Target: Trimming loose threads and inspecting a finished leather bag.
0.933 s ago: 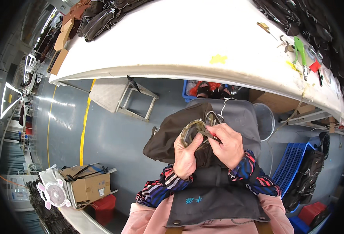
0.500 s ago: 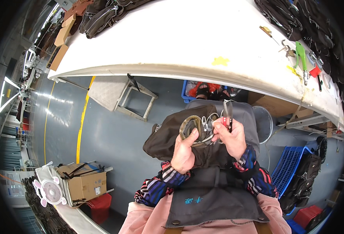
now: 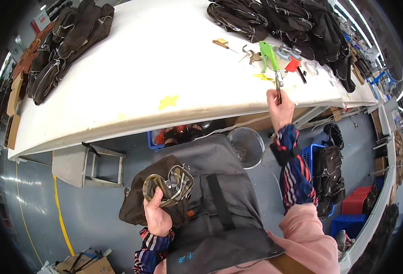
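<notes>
A dark brown fabric bag [image 3: 135, 194] lies on my lap, its zippered mouth turned open and showing a plaid lining [image 3: 179, 181]. My left hand [image 3: 158, 217] is closed on the rim of that opening, thumb inside. Over at the table's front edge, my right hand [image 3: 281, 112] is closed round small thread snips [image 3: 279, 95], whose dark blades point away from me; the fingers partly hide them. Just beyond their tips lies a green-handled tool [image 3: 268, 55] with a metal nozzle.
The white table [image 3: 133, 77] carries piles of dark bags [image 3: 71, 41] at left and back right. A screwdriver-like tool [image 3: 222, 44], keys and a red piece [image 3: 293, 64] lie near the green tool. Below stand a clear bin [image 3: 247, 147], a stool [image 3: 76, 164] and blue crates [image 3: 309, 157].
My right hand has left the bag and stretched forward right to the table with the snips. The left hand still grips the bag. The view has turned to the right.
</notes>
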The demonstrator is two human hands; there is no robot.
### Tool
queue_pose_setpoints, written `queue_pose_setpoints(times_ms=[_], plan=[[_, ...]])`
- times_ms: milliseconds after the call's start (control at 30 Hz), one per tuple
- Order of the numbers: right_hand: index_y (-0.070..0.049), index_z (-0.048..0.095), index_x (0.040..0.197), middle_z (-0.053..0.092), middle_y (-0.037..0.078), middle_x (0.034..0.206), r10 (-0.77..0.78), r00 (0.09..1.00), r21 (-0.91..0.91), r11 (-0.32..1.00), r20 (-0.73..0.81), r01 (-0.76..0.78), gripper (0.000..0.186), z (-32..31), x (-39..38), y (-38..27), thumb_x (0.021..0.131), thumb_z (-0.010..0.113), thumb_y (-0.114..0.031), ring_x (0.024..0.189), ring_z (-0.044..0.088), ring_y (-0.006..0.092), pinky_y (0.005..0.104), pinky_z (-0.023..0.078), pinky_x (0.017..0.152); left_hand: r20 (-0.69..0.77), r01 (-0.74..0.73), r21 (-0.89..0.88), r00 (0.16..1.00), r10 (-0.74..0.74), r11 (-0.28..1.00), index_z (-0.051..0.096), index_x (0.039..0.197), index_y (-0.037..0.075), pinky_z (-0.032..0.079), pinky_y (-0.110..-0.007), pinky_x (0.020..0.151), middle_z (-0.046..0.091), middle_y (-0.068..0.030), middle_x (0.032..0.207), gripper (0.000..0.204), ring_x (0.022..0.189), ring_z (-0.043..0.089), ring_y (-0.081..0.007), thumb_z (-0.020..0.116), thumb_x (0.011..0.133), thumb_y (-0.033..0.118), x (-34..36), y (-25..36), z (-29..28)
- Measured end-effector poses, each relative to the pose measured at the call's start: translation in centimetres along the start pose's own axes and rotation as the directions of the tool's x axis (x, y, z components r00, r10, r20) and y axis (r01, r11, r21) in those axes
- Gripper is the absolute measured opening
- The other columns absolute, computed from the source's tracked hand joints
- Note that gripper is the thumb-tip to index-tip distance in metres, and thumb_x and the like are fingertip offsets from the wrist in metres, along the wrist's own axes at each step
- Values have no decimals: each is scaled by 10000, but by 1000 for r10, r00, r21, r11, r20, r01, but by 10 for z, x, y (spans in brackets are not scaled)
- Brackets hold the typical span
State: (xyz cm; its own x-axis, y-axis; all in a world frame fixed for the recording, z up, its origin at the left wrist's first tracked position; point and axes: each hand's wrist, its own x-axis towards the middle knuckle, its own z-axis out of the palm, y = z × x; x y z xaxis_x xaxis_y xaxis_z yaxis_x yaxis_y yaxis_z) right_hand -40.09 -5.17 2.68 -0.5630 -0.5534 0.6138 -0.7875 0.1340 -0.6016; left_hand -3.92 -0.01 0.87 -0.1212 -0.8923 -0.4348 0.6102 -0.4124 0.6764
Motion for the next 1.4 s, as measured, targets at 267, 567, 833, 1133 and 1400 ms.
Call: queue_pose_setpoints(times_ms=[267,567,833,1133,1400], plan=[[-20,599,827,596,169,784,-207,916,-328,888,343,323,189,20,21,52,808,542,-200,709,580,323,408,459,651,-8,-170,175,985,174,970,528,1057,3,430,-265,794,584,-37,970,234,888,550,-133,536,828,47,-8,13,9],[-50,602,909,545,-24,674,-161,716,567,734,679,-373,191,-14,-56,-130,754,670,-139,592,457,32,189,375,529,337,-371,344,906,255,863,532,919,-12,391,-190,716,568,-7,857,101,783,494,-49,508,822,3,-5,62,40],[-44,564,776,529,11,568,-306,579,510,830,756,-227,274,21,-107,-171,645,756,-189,491,413,47,240,353,454,390,-592,638,799,457,492,558,877,-9,388,-194,647,558,-5,758,81,742,472,-43,539,807,26,-20,84,32],[-35,464,659,486,91,520,-228,761,537,823,608,-183,232,38,-130,-191,650,681,-116,432,440,222,269,381,453,191,-527,371,849,493,765,562,898,-43,429,-225,675,600,-49,818,131,733,548,-100,510,809,38,-9,94,24],[-16,456,642,430,5,511,-144,662,528,735,735,-426,222,34,-129,-194,650,672,-68,487,353,42,218,323,438,237,-412,221,902,361,884,540,946,-37,443,-256,739,600,-65,893,146,809,567,-126,498,825,32,1,105,17]])
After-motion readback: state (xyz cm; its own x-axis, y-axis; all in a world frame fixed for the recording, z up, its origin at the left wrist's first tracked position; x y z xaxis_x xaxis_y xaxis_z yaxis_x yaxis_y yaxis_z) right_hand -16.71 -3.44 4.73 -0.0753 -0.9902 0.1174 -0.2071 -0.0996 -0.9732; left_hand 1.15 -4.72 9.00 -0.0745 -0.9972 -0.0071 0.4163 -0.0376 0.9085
